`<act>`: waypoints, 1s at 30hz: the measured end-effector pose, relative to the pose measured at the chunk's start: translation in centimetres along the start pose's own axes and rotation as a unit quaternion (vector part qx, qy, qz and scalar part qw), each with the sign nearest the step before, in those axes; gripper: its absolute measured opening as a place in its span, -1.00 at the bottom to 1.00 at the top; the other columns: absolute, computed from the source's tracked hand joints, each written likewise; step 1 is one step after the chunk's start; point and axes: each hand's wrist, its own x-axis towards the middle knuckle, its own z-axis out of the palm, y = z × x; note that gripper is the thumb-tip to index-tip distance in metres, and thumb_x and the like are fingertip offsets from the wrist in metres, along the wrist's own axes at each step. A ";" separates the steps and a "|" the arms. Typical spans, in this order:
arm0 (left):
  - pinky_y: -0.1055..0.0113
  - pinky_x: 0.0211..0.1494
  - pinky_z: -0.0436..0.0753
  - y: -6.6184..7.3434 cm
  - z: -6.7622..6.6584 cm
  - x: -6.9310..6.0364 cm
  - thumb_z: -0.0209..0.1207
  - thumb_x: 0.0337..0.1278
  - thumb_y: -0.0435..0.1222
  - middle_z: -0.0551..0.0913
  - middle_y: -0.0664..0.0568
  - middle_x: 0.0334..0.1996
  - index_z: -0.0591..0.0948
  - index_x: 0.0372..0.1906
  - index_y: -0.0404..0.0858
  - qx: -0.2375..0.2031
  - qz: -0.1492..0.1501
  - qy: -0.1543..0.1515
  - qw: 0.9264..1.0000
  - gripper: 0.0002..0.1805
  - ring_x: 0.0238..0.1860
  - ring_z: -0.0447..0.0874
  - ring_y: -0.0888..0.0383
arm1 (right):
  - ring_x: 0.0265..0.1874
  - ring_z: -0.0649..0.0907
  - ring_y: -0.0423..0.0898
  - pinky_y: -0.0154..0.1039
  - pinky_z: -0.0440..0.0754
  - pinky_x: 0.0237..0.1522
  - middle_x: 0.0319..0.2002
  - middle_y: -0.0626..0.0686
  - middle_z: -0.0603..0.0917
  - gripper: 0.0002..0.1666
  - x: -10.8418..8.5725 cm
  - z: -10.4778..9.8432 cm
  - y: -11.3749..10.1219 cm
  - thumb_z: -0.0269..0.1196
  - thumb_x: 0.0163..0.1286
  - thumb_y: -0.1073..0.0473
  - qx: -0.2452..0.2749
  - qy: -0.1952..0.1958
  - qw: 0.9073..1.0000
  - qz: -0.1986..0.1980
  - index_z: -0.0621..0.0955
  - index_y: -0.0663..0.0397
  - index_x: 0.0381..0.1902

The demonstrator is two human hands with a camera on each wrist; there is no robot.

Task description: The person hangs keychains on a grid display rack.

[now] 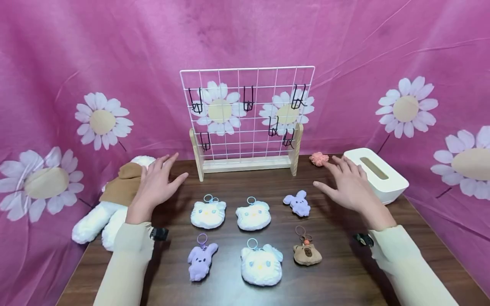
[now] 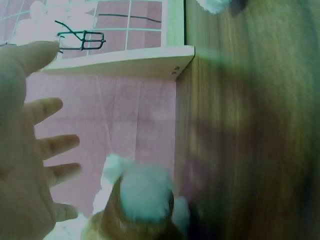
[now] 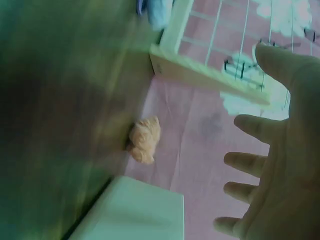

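My left hand (image 1: 157, 182), fingers spread, holds nothing above the table beside a plush toy in brown (image 1: 124, 185). My right hand (image 1: 350, 185), also spread and holding nothing, is near the pink fluffy item (image 1: 319, 159) and the white tissue box (image 1: 394, 183). Between the hands lie white cat-face pouches (image 1: 208, 214) with blue rings, purple rabbit keychains (image 1: 200, 261) and a brown keychain (image 1: 307, 255). In the left wrist view the fingers of my left hand (image 2: 40, 145) are extended; in the right wrist view my right hand (image 3: 275, 150) looks the same.
A white wire grid (image 1: 245, 127) on a wooden stand (image 1: 246, 164) stands at the back of the table (image 1: 226, 293), with several black hooks (image 1: 248, 100) on it. Behind it hangs a pink curtain (image 1: 153, 42) with daisies.
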 end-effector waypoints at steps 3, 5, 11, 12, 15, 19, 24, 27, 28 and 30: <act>-0.56 0.72 0.31 0.5 0.5 1.0 0.19 0.65 0.11 0.42 -0.38 0.62 0.39 0.72 -0.18 -0.017 0.023 0.015 0.999 -0.22 0.62 0.33 -0.46 | 0.64 0.28 0.52 0.73 0.30 0.55 0.67 0.41 0.35 -0.04 -1.4 0.0 -0.3 0.32 0.59 -0.40 0.008 0.010 1.000 -0.024 0.44 0.05 0.68; -0.46 0.64 0.48 0.7 0.9 1.7 0.20 0.67 0.06 0.49 -0.36 0.56 0.46 0.67 -0.23 -0.034 0.029 0.024 0.999 -0.28 0.58 0.42 -0.40 | 0.58 0.37 0.50 0.71 0.41 0.48 0.63 0.40 0.42 -0.10 -2.2 0.2 -0.5 0.36 0.59 -0.33 0.014 0.018 0.999 -0.042 0.49 0.06 0.64; -0.35 0.50 0.65 0.6 2.0 4.1 0.28 0.65 -0.11 0.66 -0.40 0.38 0.57 0.53 -0.36 -0.106 0.031 0.093 0.990 -0.41 0.41 0.63 -0.38 | 0.45 0.56 0.41 0.61 0.56 0.42 0.49 0.33 0.61 -0.28 -4.8 1.0 -3.0 0.45 0.57 -0.16 0.062 0.015 0.994 -0.089 0.62 0.08 0.51; -0.33 0.48 0.68 0.6 2.1 4.5 0.29 0.64 -0.13 0.68 -0.40 0.36 0.58 0.52 -0.37 -0.118 0.029 0.102 0.987 -0.42 0.38 0.66 -0.38 | 0.43 0.59 0.38 0.57 0.58 0.43 0.45 0.29 0.65 -0.32 -5.3 1.2 -3.5 0.47 0.56 -0.12 0.072 0.014 0.993 -0.094 0.65 0.08 0.48; -0.28 0.42 0.77 0.4 2.5 5.7 0.33 0.61 -0.20 0.74 -0.39 0.29 0.60 0.48 -0.39 -0.163 0.025 0.122 0.979 -0.46 0.30 0.74 -0.35 | 0.29 0.71 0.23 0.41 0.74 0.34 0.29 0.16 0.78 -0.47 -6.6 1.8 -4.9 0.50 0.53 -0.05 0.091 0.015 0.991 -0.100 0.74 0.06 0.33; -0.15 0.40 0.84 0.5 2.9 6.9 0.36 0.59 -0.26 0.79 -0.36 0.25 0.64 0.46 -0.37 -0.222 0.015 0.137 0.965 -0.50 0.27 0.80 -0.28 | -0.11 0.79 -0.16 -0.08 0.89 -0.03 -0.11 -0.11 0.86 -0.74 -7.9 2.8 -6.1 0.55 0.49 0.03 0.148 0.005 0.986 -0.072 0.83 -0.04 0.04; 0.52 0.24 0.81 0.8 3.5 8.0 0.37 0.58 -0.28 0.83 -0.31 0.23 0.69 0.42 -0.34 -0.295 -0.022 0.147 0.944 -0.55 0.07 0.85 0.18 | -0.38 0.61 -0.44 -0.41 0.67 -0.30 -0.40 -0.29 0.74 -0.87 -8.7 3.7 -7.0 0.59 0.43 0.05 0.232 -0.041 0.972 -0.002 0.84 -0.11 -0.18; 0.76 0.08 0.70 0.8 4.1 8.5 0.36 0.58 -0.32 0.80 -0.36 0.26 0.68 0.42 -0.39 -0.345 -0.037 0.144 0.927 -0.54 -0.08 0.73 0.50 | -0.39 0.63 -0.40 -0.43 0.65 -0.28 -0.42 -0.26 0.75 -0.82 -8.8 4.1 -7.3 0.63 0.37 0.00 0.244 -0.067 0.966 0.044 0.84 -0.10 -0.21; 0.78 0.05 0.71 0.9 4.2 8.6 0.36 0.58 -0.33 0.79 -0.38 0.27 0.67 0.43 -0.41 -0.362 -0.040 0.142 0.920 -0.54 -0.10 0.70 0.55 | -0.40 0.64 -0.39 -0.43 0.65 -0.27 -0.43 -0.25 0.76 -0.80 -8.8 4.2 -7.4 0.63 0.36 -0.01 0.245 -0.073 0.965 0.057 0.85 -0.09 -0.21; 0.75 0.03 0.76 0.9 4.5 8.8 0.35 0.59 -0.34 0.77 -0.42 0.28 0.66 0.44 -0.42 -0.388 -0.043 0.141 0.910 -0.53 -0.12 0.69 0.58 | -0.40 0.66 -0.36 -0.42 0.65 -0.26 -0.42 -0.23 0.78 -0.76 -8.9 4.5 -7.6 0.65 0.34 -0.03 0.245 -0.083 0.963 0.078 0.85 -0.06 -0.20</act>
